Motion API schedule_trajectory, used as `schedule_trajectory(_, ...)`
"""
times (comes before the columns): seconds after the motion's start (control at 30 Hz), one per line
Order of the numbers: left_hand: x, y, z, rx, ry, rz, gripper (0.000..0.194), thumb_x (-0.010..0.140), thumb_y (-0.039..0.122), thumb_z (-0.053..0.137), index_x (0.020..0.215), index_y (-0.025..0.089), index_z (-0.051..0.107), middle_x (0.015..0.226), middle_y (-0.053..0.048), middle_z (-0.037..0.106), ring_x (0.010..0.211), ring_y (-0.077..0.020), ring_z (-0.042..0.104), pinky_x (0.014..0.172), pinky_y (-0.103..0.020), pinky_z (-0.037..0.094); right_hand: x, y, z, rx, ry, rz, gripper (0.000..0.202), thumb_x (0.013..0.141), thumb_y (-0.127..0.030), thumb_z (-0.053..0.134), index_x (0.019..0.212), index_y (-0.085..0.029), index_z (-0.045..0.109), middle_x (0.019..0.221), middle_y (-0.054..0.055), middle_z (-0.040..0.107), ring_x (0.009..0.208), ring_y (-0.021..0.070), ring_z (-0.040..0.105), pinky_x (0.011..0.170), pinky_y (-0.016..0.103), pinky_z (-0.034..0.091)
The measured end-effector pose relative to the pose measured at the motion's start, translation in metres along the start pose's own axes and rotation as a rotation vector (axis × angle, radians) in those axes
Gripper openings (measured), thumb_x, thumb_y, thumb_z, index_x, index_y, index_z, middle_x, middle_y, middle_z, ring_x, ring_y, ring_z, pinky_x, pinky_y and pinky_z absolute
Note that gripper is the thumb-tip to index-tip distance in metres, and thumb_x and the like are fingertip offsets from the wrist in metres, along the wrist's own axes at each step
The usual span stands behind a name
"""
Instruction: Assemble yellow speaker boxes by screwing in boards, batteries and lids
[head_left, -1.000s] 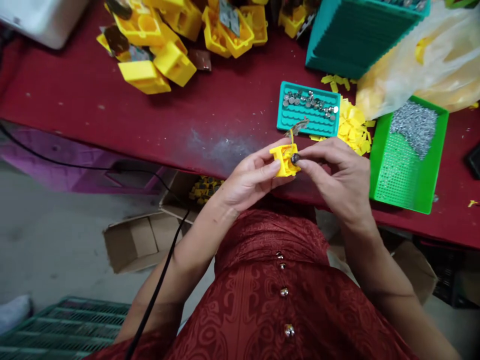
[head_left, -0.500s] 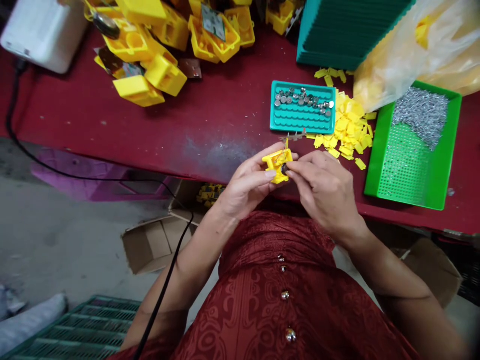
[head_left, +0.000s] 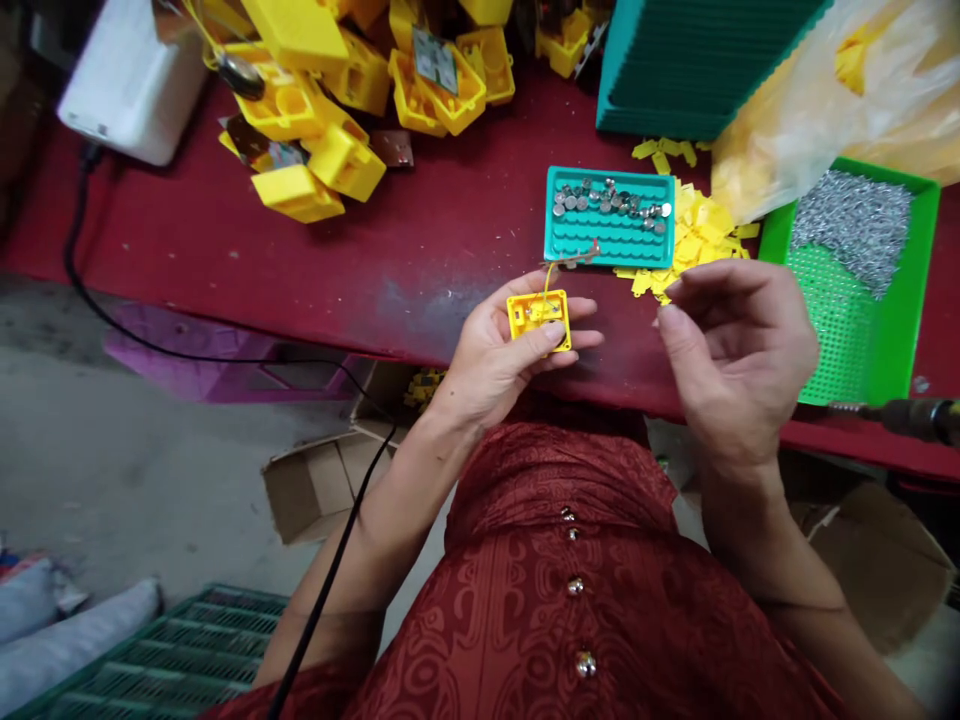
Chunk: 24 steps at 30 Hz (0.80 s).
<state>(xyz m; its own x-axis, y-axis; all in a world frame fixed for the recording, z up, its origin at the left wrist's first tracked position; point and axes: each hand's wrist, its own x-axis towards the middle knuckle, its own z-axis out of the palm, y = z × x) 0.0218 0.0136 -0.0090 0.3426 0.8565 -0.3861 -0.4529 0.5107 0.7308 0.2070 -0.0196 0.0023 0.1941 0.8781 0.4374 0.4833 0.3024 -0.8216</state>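
My left hand point(head_left: 499, 345) holds a small square yellow plastic housing point(head_left: 517, 318), its open side up and my thumb pressed on its lower right part. A yellow wire runs from the housing to a thin strip-like circuit board point(head_left: 576, 259), which lies by the near edge of a teal ridged tray point(head_left: 592, 247). Several silvery button cells point(head_left: 604, 200) rest in that tray. To the right, my right hand point(head_left: 739, 350) is raised apart from the housing, fingers curled loosely and thumb apart, with nothing visible in it. Close beyond its fingertips lies a heap of small yellow plastic pieces point(head_left: 701, 225).
A green perforated basket point(head_left: 832, 335) holds many small metal screws point(head_left: 855, 225). A dark tool with a metal bit point(head_left: 911, 418) enters from the right edge. Yellow housings point(head_left: 300, 190), a white box point(head_left: 135, 90), stacked teal trays point(head_left: 675, 80) and a plastic bag point(head_left: 795, 110) stand behind. A black cable point(head_left: 180, 352) crosses left.
My right hand has left the housing and moved right, its fingers now apart. The housing has turned in my left hand, and the dark tool has come into view at right.
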Motion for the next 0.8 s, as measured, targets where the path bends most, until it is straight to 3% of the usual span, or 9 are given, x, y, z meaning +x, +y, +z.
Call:
schedule_trajectory(0.17,-0.003,-0.003,0.007,-0.049,-0.017,-0.053,0.067,0.070,0.019,0.094,0.127,0.015,0.059,0.097,-0.004,0.084,0.076,-0.0170,0.083,0.057,-0.014,0.062,-0.003,0.019,0.002,-0.016,0.060,-0.029,0.016,0.098,-0.027,0.070,0.113,-0.025,0.069,0.098,0.004,0.070,0.086,0.0154,0.069,0.073,0.031,0.061)
schedule_trajectory(0.3,-0.012,-0.005,0.011,-0.138,-0.142,-0.188,0.061,0.072,0.018,0.093,0.123,0.016,0.061,0.095,-0.004,0.084,0.074,-0.0184,0.083,0.051,-0.012,0.058,0.003,0.039,0.005,0.031,-0.113,-0.043,0.028,0.097,-0.025,0.068,0.124,-0.024,0.073,0.109,0.005,0.072,0.096,0.0162,0.069,0.083,0.033,0.062)
schedule_trajectory(0.4,-0.016,-0.005,0.011,-0.185,-0.221,-0.239,0.059,0.075,0.019,0.092,0.126,0.018,0.061,0.097,-0.005,0.085,0.076,-0.0193,0.084,0.050,-0.012,0.058,0.009,0.047,0.004,0.147,-0.271,-0.035,0.027,0.095,-0.028,0.071,0.122,-0.027,0.076,0.114,0.004,0.074,0.103,0.0165,0.071,0.086,0.032,0.063)
schedule_trajectory(0.5,-0.016,-0.006,0.007,-0.148,-0.205,-0.211,0.060,0.079,0.019,0.090,0.131,0.019,0.059,0.104,-0.006,0.085,0.080,-0.0203,0.084,0.054,-0.014,0.060,0.013,0.049,0.001,0.269,-0.344,0.108,0.021,0.099,-0.036,0.068,0.115,-0.026,0.078,0.110,0.004,0.077,0.099,0.0159,0.074,0.083,0.031,0.065)
schedule_trajectory(0.6,-0.014,-0.006,0.002,-0.133,-0.189,-0.204,0.063,0.081,0.019,0.088,0.135,0.020,0.057,0.108,-0.008,0.084,0.082,-0.0210,0.084,0.055,-0.015,0.060,0.016,0.048,-0.001,0.390,-0.414,0.214,0.029,0.097,-0.043,0.072,0.121,-0.027,0.076,0.104,0.003,0.077,0.089,0.0144,0.074,0.074,0.027,0.065)
schedule_trajectory(0.7,-0.013,-0.004,-0.001,-0.182,-0.224,-0.263,0.064,0.079,0.017,0.087,0.136,0.020,0.057,0.106,-0.007,0.084,0.080,-0.0203,0.084,0.055,-0.015,0.059,0.020,0.045,-0.001,0.393,-0.407,0.112,0.032,0.091,-0.035,0.081,0.122,-0.030,0.076,0.107,0.000,0.077,0.095,0.0128,0.074,0.081,0.025,0.065)
schedule_trajectory(0.8,-0.014,-0.002,-0.002,-0.215,-0.265,-0.314,0.062,0.079,0.016,0.087,0.133,0.020,0.058,0.103,-0.005,0.084,0.080,-0.0202,0.084,0.055,-0.015,0.060,0.024,0.038,0.003,0.317,-0.339,-0.015,0.019,0.092,-0.023,0.080,0.109,-0.030,0.080,0.101,-0.001,0.078,0.093,0.0109,0.074,0.079,0.023,0.063)
